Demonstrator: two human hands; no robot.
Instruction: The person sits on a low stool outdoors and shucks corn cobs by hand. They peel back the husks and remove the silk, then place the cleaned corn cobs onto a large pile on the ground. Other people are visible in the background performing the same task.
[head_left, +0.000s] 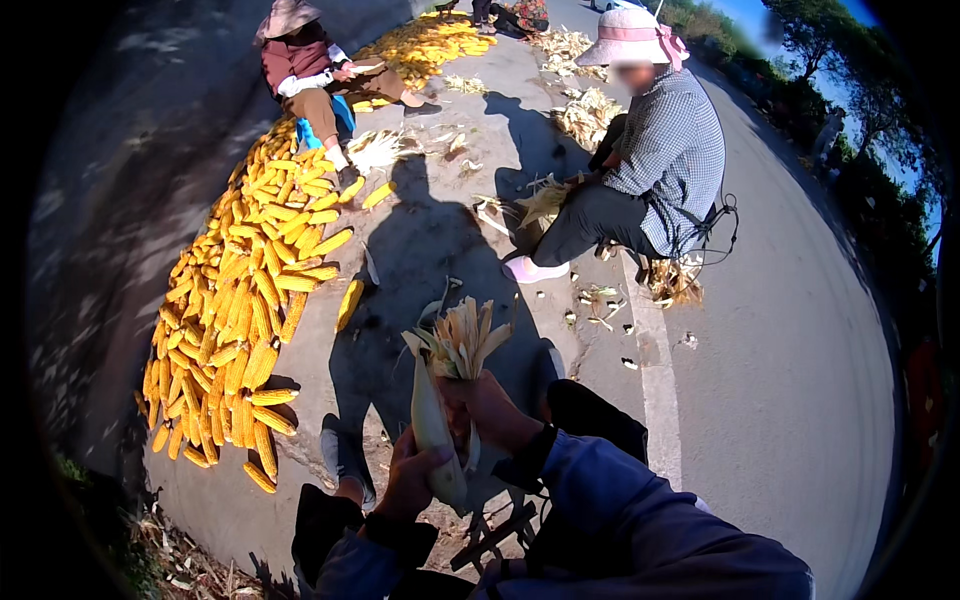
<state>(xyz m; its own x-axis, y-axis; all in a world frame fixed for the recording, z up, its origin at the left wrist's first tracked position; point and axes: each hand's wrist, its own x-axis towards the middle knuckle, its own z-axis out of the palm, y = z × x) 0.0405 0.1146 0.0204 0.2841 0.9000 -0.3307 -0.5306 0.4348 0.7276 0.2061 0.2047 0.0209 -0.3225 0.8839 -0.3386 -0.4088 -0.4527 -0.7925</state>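
My left hand (412, 472) is closed around the lower part of an ear of corn in its pale green husk (436, 442), which stands nearly upright before me. Just to the right, my right hand (486, 411) grips a bunch of dry, pale corn husks (459, 337) that fans out above the fist. The bunch and the husked ear touch or overlap near the ear's top; whether they are joined I cannot tell. A single bare yellow corn cob (349, 306) lies on the pavement beyond my hands.
A long pile of bare corn cobs (240, 330) lies on the left. At right, a person in a checked shirt (667, 150) sits by loose husks (589, 116). Another person (300, 75) sits behind the pile, holding something pale. Husk scraps (600, 300) litter the ground near a pale painted strip (656, 375).
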